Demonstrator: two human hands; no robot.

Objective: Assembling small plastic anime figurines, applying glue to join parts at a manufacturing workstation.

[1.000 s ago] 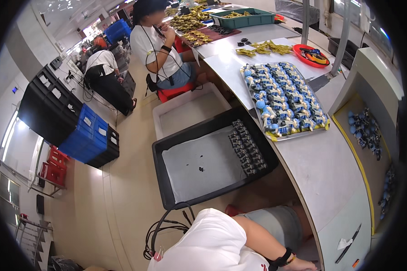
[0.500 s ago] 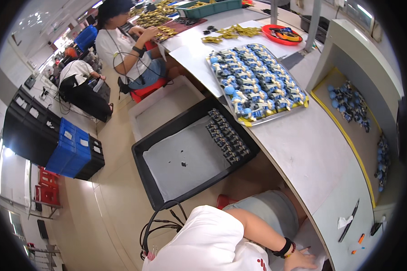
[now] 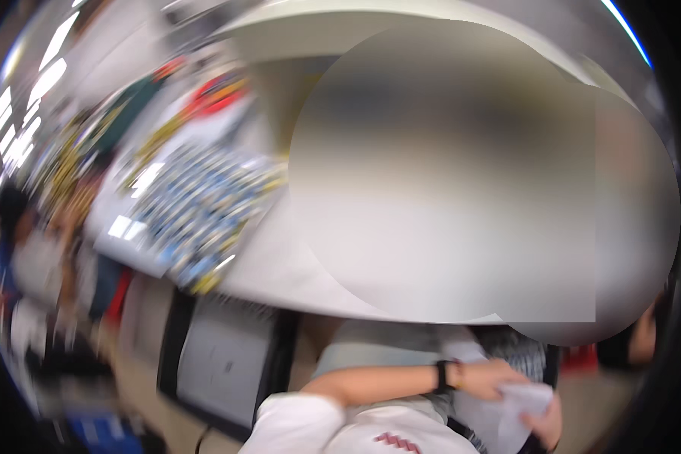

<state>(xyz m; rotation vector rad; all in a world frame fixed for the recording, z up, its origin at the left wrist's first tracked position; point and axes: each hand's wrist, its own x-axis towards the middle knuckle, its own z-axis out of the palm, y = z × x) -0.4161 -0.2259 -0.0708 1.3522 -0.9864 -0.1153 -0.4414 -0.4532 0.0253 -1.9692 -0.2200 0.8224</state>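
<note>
My left hand [image 3: 492, 377], with a black band and a thin bracelet at the wrist, reaches across my lap and has its fingers closed on the upper edge of a thin white sheet [image 3: 523, 408]. At the sheet's other side my right hand [image 3: 549, 425] grips it. The sheet looks like paper or thin liner; blur hides which. Just beyond my hands, under the table edge, several small dark pieces [image 3: 518, 348] lie in rows in what looks like a dark tray.
Left on the white table [image 3: 280, 257] stands a tray of blue-and-white figures [image 3: 197, 204]. Behind it lies a red dish [image 3: 218, 94]. A black bin [image 3: 175, 348] with a pale liner stands on the floor to the left. A person [image 3: 41, 257] sits at far left. A blurred patch hides much of the table.
My view has swung to the right, so the table, figure tray and bin now sit further left. Both hands and the white sheet have come into view; before, only my left hand showed, low down.
</note>
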